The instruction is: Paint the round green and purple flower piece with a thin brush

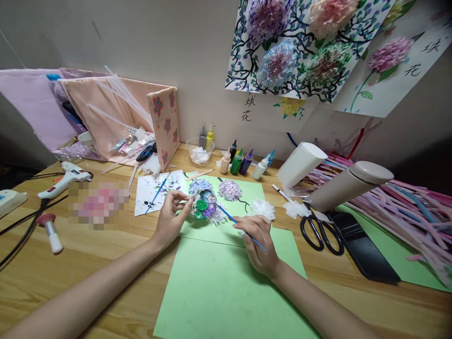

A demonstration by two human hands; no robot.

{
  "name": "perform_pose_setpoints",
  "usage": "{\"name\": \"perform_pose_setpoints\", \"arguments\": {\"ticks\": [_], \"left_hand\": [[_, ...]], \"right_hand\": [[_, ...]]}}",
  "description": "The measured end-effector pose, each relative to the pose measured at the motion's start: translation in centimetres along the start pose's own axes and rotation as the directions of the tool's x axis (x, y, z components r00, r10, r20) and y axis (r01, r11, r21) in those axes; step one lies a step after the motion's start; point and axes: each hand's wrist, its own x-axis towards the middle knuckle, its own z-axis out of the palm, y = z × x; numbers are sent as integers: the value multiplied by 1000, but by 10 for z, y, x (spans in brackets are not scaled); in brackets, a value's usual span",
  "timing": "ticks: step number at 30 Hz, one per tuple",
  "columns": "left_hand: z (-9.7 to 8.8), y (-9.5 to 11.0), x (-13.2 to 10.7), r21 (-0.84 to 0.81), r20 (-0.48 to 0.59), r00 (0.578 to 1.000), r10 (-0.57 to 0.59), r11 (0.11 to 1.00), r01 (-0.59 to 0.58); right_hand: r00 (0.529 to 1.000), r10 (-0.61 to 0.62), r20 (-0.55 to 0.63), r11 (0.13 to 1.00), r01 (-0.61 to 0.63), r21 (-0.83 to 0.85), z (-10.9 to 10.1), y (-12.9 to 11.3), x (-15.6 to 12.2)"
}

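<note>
At the left, on the wooden table, lies a white glue gun point(62, 181); right of it, a white sheet point(141, 195) spattered with dark and purplish paint bears a spare blue brush point(155, 197).

The left hand point(172, 214) pinches the left rim of a paint palette point(204, 205) between thumb and fingers, holding it tilted above the far part of the green paper point(229, 282). The palette is round, with small wells: vivid green at its left and near side, purple at the right, paler pink-lilac and dark smears at the far side.

Around and behind it sit ruffled paper flowers: a blue-violet flower point(200, 185) on the far side, a speckled lilac flower point(230, 189) to the right.

A slim blue paintbrush point(229, 215) slants from the palette's right edge into the right hand point(259, 240), whose fingers close round its handle. Whether the tip touches paint cannot be told. Just beyond that hand is a plain white flower point(263, 208).

On the far wall, a hanging sheet point(271, 115) reads "球花" in black; farther right, a flower picture point(384, 80) carries the same two characters.
</note>
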Motion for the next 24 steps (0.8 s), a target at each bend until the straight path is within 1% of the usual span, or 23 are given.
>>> {"name": "perform_pose_setpoints", "arguments": {"ticks": [5, 10, 14, 16, 20, 24], "left_hand": [[-1, -1, 0, -3, 11, 1000, -4, 1000, 4], [0, -1, 0, -5, 24, 1000, 2, 1000, -2], [0, -1, 0, -5, 23, 1000, 2, 1000, -1], [0, -1, 0, -2, 22, 1000, 2, 1000, -2], [0, -1, 0, 8, 26, 1000, 6, 1000, -6], [0, 0, 0, 18, 24, 1000, 14, 1000, -15]], "right_hand": [[999, 10, -39, 1000, -10, -11, 0, 1, -2], [999, 32, -11, 999, -32, -26, 1, 1, -2], [999, 25, 25, 1000, -24, -18, 0, 0, -1], [1000, 11, 18, 1000, -11, -7, -1, 0, -1], [999, -1, -36, 1000, 2, 4, 0, 1, -2], [1000, 15, -7, 1000, -15, -12, 1, 2, -1]]}}
